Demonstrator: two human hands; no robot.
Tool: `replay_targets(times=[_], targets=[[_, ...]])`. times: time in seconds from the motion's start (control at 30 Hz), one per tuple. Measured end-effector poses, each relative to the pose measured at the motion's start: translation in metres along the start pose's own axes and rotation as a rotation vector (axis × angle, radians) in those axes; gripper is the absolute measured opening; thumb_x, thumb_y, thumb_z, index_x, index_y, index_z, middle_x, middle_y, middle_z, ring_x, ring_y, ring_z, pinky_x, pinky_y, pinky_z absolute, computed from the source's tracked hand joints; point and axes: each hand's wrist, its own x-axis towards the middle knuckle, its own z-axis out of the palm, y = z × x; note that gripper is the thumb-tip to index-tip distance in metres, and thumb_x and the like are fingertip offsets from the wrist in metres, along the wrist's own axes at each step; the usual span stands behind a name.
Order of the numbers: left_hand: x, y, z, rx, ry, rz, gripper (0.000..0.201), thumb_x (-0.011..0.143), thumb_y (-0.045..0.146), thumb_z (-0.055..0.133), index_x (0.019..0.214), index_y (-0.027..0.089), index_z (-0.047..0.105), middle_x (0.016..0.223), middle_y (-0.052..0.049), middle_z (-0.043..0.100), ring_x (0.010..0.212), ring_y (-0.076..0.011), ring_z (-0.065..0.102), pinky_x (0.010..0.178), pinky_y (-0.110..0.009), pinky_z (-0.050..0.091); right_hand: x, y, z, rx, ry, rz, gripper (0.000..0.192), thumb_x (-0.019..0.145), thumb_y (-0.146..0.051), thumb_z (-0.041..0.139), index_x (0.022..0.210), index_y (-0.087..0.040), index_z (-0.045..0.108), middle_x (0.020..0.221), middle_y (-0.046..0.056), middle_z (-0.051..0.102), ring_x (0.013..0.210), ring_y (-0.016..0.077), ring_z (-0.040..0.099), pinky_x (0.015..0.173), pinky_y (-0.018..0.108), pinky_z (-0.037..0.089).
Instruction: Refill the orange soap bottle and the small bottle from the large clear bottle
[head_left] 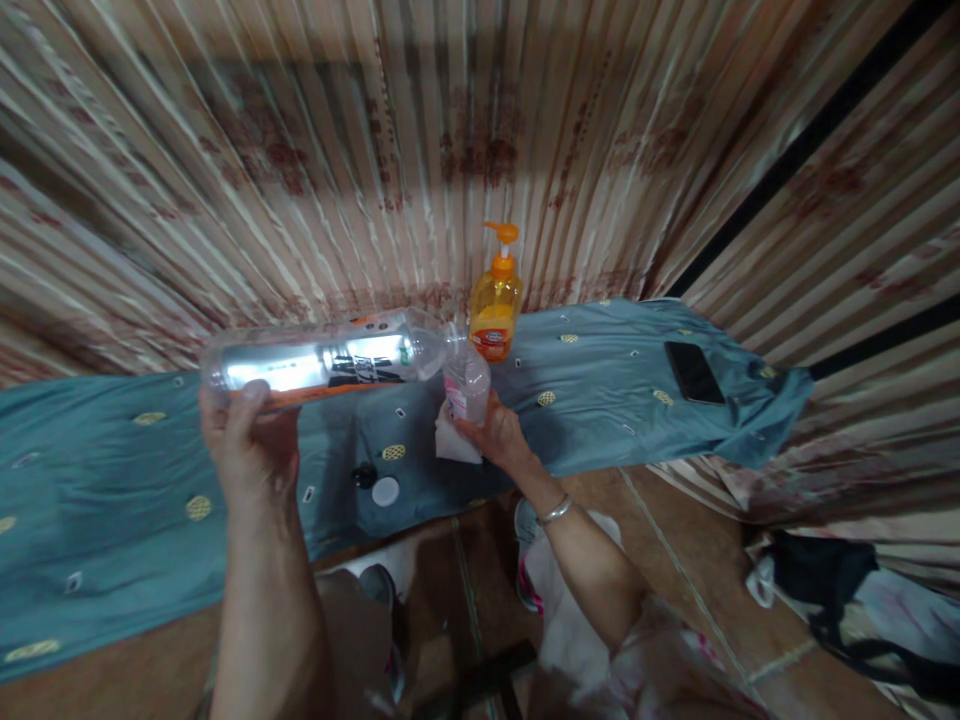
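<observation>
My left hand (pixel 251 430) is closed around the base end of a large clear plastic bottle (pixel 322 358) with a silver, orange-edged label. The bottle lies nearly level in the air, its neck pointing right. At its mouth is a small clear bottle (pixel 466 385) with a pink label, held tilted in my right hand (pixel 493 430). The two mouths meet or nearly meet; I cannot tell if they touch. Something white like a tissue (pixel 457 440) shows below the small bottle. Near the cloth's front edge lie a dark cap (pixel 364 475) and a white round lid (pixel 385 491).
Behind the small bottle stands an orange pump bottle (pixel 495 310) on the blue-green cloth (pixel 592 400). A black phone (pixel 694 372) rests at the right. A pleated curtain (pixel 450 130) hangs behind. A dark bag (pixel 825 580) sits on the floor at the lower right.
</observation>
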Motion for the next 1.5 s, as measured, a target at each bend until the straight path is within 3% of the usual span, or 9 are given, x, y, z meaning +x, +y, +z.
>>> replay_targets(times=[0.13,0.57,0.77,1.17,1.37,1.5], targets=[[-0.0001,0.0003,0.0001,0.007,-0.023,0.005,0.082,0.049,0.032,0.095,0.128,0.037,0.074,0.112,0.0,0.076,0.107,-0.0265,0.073,0.092,-0.04,0.061,-0.0003,-0.0002,-0.0004,0.018,-0.005,0.001,0.046,0.098,-0.04,0.083,0.135,-0.019,0.063,0.11,0.016,0.086,0.103,0.0273,0.086,0.09,0.038,0.068],[-0.0005,-0.0001,-0.0001,0.007,-0.037,0.014,0.082,0.051,0.032,0.095,0.13,0.039,0.073,0.115,0.001,0.077,0.119,-0.0286,0.073,0.099,-0.044,0.063,-0.003,-0.0048,-0.0074,-0.01,-0.021,0.0,0.048,0.099,-0.039,0.082,0.137,-0.018,0.062,0.108,0.015,0.085,0.103,0.0269,0.086,0.089,0.036,0.068],[-0.0006,0.0002,0.0004,0.019,-0.038,0.018,0.078,0.051,0.033,0.095,0.126,0.037,0.074,0.116,0.0,0.078,0.116,-0.0286,0.074,0.1,-0.045,0.062,-0.0033,-0.0062,-0.0061,-0.034,0.026,-0.031,0.049,0.099,-0.041,0.081,0.139,-0.02,0.062,0.104,0.013,0.085,0.098,0.027,0.086,0.086,0.037,0.069],[-0.0028,0.0036,0.0041,0.019,-0.023,0.002,0.08,0.049,0.034,0.097,0.125,0.038,0.074,0.118,-0.001,0.079,0.115,-0.0287,0.074,0.094,-0.041,0.062,-0.002,-0.0048,-0.0057,-0.025,-0.044,0.031,0.054,0.101,-0.04,0.081,0.143,-0.012,0.061,0.116,0.021,0.084,0.108,0.0267,0.084,0.097,0.037,0.065],[-0.0025,0.0043,0.0041,0.007,-0.045,0.011,0.08,0.05,0.034,0.097,0.126,0.038,0.073,0.121,-0.001,0.077,0.116,-0.0272,0.073,0.098,-0.04,0.061,-0.0024,-0.0038,-0.007,0.01,-0.031,0.003,0.048,0.099,-0.039,0.081,0.139,-0.017,0.063,0.109,0.016,0.085,0.103,0.0268,0.085,0.09,0.037,0.067],[-0.002,0.0036,0.0034,0.017,-0.017,0.006,0.079,0.049,0.031,0.093,0.125,0.038,0.074,0.114,0.0,0.077,0.112,-0.0271,0.073,0.092,-0.038,0.06,-0.0024,-0.0039,-0.0056,-0.008,-0.019,0.009,0.051,0.098,-0.04,0.082,0.139,-0.016,0.062,0.107,0.017,0.085,0.101,0.0278,0.085,0.09,0.039,0.067]])
